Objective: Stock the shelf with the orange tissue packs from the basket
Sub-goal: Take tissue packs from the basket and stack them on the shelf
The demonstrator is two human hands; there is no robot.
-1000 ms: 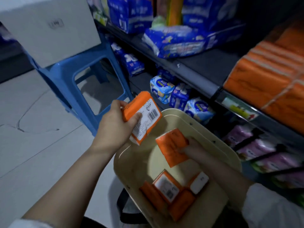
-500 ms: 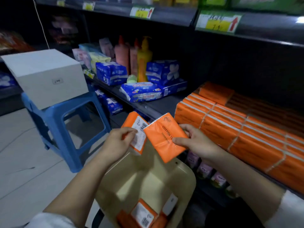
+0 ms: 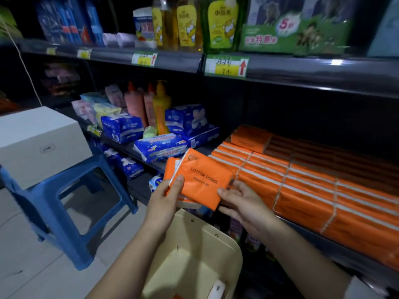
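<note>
Since half a second ago the front pack (image 3: 203,180) and the rear pack (image 3: 171,169), both orange tissue and then held apart with one in each hand, have come together into one stack, and the view has lifted so that less of the basket (image 3: 220,247) shows; nearest, that cream basket sits below the forearms, a scrap of orange and a white label just visible at the frame's bottom edge; above its rim the left hand (image 3: 166,203) grips the stack from the left side, thumb pressed on the face of the front pack, which reads COTTON TISSUE, while the rear pack peeks out behind it at the left; the right hand (image 3: 241,201) is at the front pack's lower right edge, thumb tip touching that edge and fingers loosely curled just beyond it; whether it pinches the pack I cannot tell; the stack hangs in the air in front of the shelf (image 3: 323,247), just beside the banded orange bundles (image 3: 302,190) lying on it; to the left stands a blue stool (image 3: 62,234) carrying a white box (image 3: 38,143); farther along the shelf lie blue tissue packs (image 3: 159,145) and pump bottles (image 3: 160,104); above them, price tags (image 3: 226,65) line the upper shelf edge.
</note>
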